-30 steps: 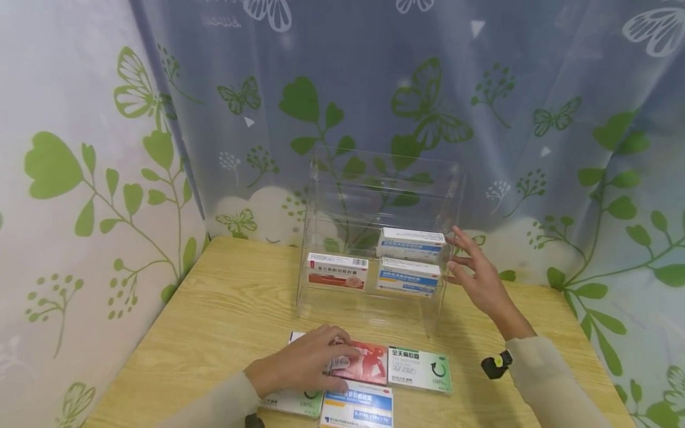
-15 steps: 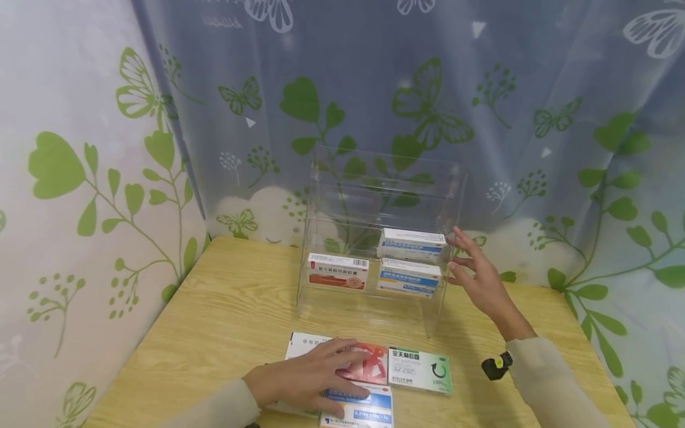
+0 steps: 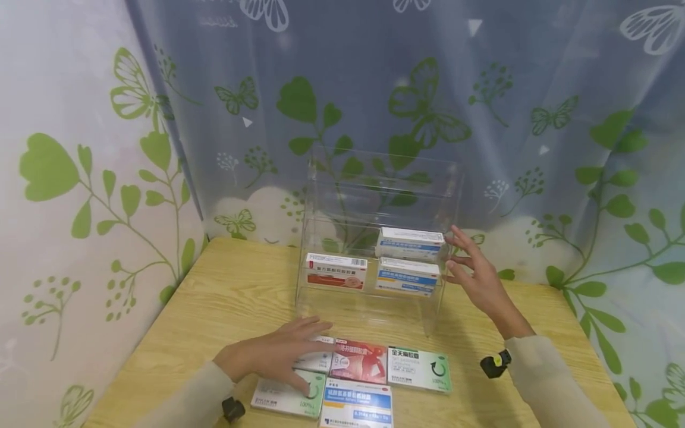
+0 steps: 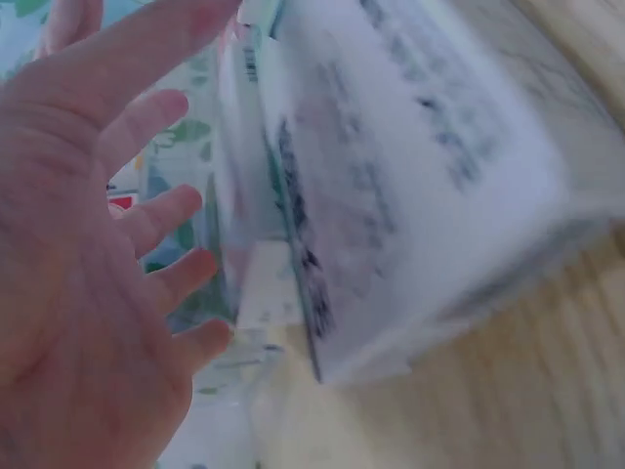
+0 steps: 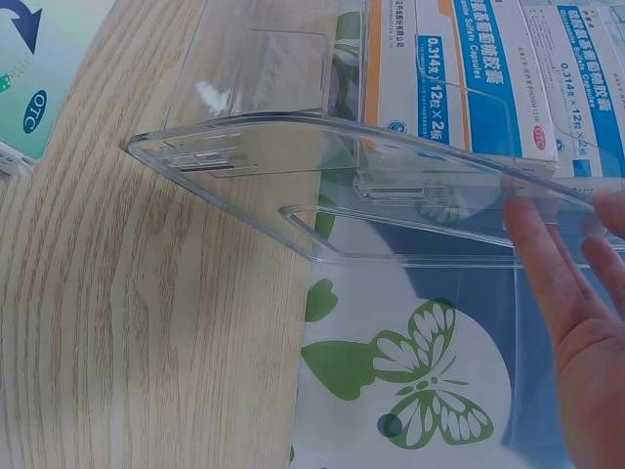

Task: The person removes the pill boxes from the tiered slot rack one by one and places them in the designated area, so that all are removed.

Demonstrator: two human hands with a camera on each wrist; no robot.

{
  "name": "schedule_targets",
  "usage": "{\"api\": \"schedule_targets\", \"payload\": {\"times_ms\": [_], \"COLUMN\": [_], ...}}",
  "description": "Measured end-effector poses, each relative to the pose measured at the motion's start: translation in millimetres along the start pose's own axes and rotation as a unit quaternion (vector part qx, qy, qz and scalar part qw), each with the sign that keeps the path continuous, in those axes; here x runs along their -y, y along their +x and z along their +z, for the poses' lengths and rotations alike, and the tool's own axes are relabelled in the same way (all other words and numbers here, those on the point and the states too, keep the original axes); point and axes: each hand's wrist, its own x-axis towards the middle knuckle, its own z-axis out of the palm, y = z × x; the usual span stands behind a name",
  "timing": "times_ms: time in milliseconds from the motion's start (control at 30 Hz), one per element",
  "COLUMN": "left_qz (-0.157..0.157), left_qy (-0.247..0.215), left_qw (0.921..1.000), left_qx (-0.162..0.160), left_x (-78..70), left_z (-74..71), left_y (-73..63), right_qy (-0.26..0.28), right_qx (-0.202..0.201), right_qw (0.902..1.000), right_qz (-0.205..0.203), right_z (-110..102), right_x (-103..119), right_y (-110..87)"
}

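Your head cam looks forward-down toward the table's far edge; wrist cams sit close: left facing a box, right the clear rack, shared with head.

Blue-and-white cloth curtain, leaf-and-butterfly patterned in green, behind a pale yellow wood-grain counter.

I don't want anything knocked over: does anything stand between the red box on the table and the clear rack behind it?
Nothing visible does: in the head view, only tabletop shows between the red box and the clear rack. The left hand is to the box's left.
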Motion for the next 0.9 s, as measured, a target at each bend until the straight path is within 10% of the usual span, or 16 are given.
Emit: {"api": "schedule_targets", "payload": {"times_ms": [900], "left_qz": [-0.027], "left_qy": [0.001], "left_qw": [0.9985], "left_qx": [-0.046], "left_x": [12.2], "left_z": [1.8], "left_y": [0.1], "right_qy": [-0.002], "right_qx": [0.003], "right_qw": [1.0], "right_qz": [0.001], "right_z": [0], "right_x": [0], "right_y": [-0.3]}}
